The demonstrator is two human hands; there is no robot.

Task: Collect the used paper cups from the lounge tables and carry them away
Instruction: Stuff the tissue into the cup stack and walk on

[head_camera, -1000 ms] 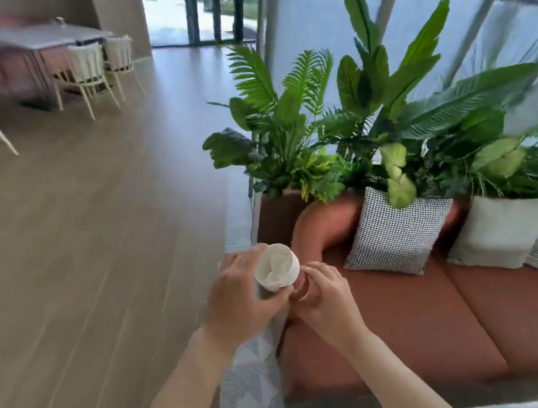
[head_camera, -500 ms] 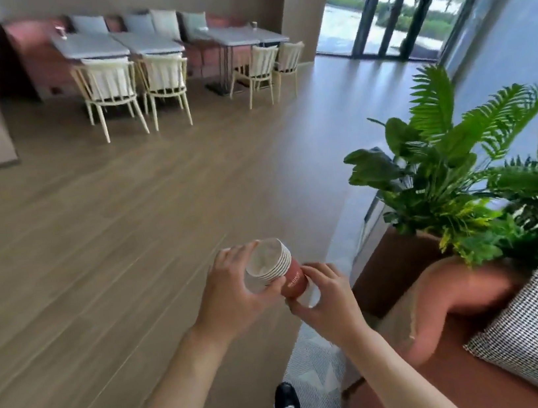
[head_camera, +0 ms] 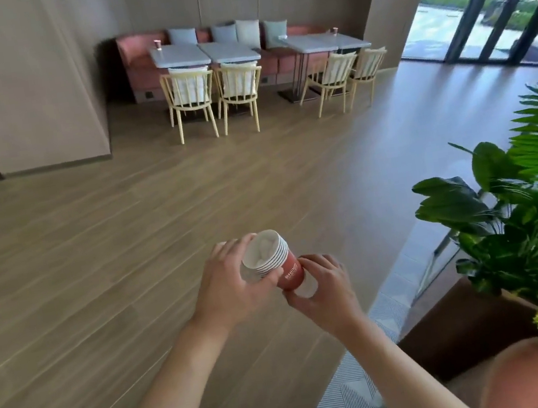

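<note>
A nested stack of red paper cups (head_camera: 277,261) with white rims lies tilted between both hands in front of me, with crumpled white paper inside the top cup. My left hand (head_camera: 228,283) grips the rim end of the stack. My right hand (head_camera: 324,286) holds its base end, fingers curled round it. Far off, a red cup (head_camera: 157,43) stands on the left grey table (head_camera: 179,55) and another red cup (head_camera: 335,30) stands on the right grey table (head_camera: 324,41).
Pale wooden chairs (head_camera: 190,99) line the tables, with a pink bench and cushions behind. Wide wooden floor lies between me and them. A potted plant (head_camera: 531,212) and a sofa arm are at my right, a patterned rug (head_camera: 353,396) below. Glass doors stand at the far right.
My view has swung left, from the sofa and plants to the open floor and the far tables. Both hands keep holding the cup stack, which now shows more of its red side.
</note>
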